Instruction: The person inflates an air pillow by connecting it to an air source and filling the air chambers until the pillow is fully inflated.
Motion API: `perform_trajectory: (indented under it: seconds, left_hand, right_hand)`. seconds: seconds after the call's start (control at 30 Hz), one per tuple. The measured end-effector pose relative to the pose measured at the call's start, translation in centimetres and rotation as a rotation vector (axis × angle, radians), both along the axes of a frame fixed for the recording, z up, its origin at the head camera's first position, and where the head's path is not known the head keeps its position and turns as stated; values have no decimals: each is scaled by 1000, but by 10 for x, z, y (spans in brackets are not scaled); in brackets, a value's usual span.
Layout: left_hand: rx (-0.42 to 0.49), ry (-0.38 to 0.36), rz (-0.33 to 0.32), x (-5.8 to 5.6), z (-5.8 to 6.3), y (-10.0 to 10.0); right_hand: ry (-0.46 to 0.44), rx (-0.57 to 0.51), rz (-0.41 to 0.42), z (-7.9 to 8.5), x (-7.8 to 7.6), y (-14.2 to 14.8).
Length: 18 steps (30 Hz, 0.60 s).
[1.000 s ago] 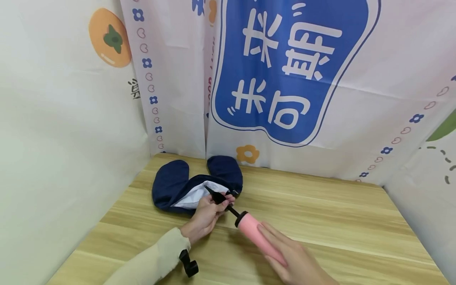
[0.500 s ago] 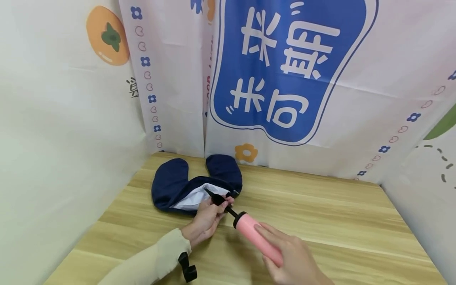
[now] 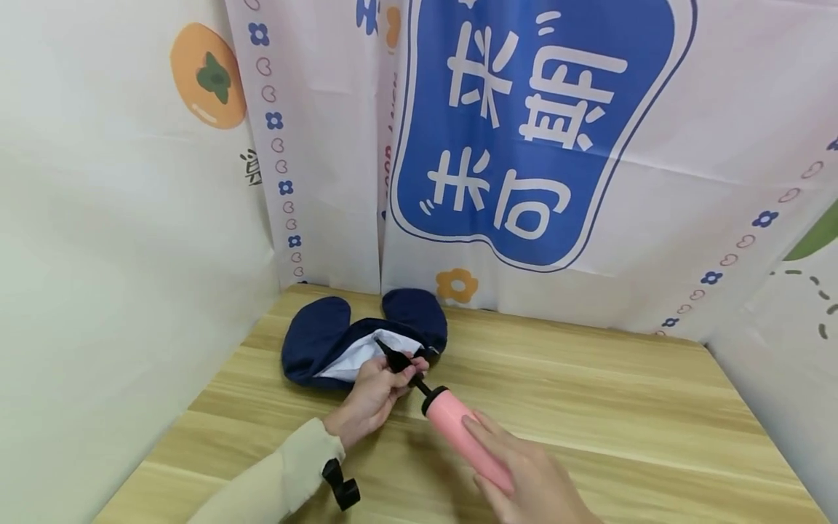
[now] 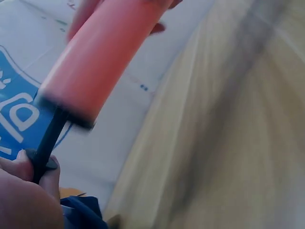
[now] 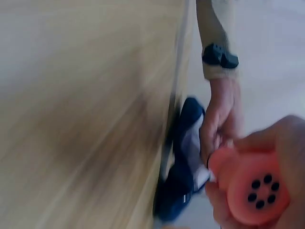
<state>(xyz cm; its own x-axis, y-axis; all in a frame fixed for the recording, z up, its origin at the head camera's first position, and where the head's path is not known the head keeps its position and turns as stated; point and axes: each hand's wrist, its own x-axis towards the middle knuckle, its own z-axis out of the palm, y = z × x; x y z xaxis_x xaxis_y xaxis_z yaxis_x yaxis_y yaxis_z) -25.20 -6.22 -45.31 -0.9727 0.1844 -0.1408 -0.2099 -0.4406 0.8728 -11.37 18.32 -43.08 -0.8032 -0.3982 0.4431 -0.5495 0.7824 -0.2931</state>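
A navy U-shaped neck pillow lies near the back of the table, its front slit spread to show a white inside. Over that slit, my left hand pinches the black nozzle end of a pink hand pump. The nozzle tip points into the white inside. My right hand grips the pink barrel, its rear face with several black holes turned to the right wrist view. A short length of black rod shows between barrel and left fingers.
The wood-grain table meets a printed cloth at the back and a pale wall on the left. A black camera mount sticks out from the left sleeve.
The right hand and pink barrel have shifted slightly left, towards the left hand, and the visible rod looks a little shorter. The left hand keeps its pinch; the pillow stays in place.
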Motion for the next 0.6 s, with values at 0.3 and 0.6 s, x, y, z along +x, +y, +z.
perform_trajectory:
  seconds: [0.3, 0.6]
  left_hand:
    - [25, -33, 78, -12, 2, -10]
    - [61, -44, 54, 12, 1, 24]
  right_hand:
    - [60, -22, -11, 10, 23, 37]
    - [249, 17, 23, 15, -4, 2]
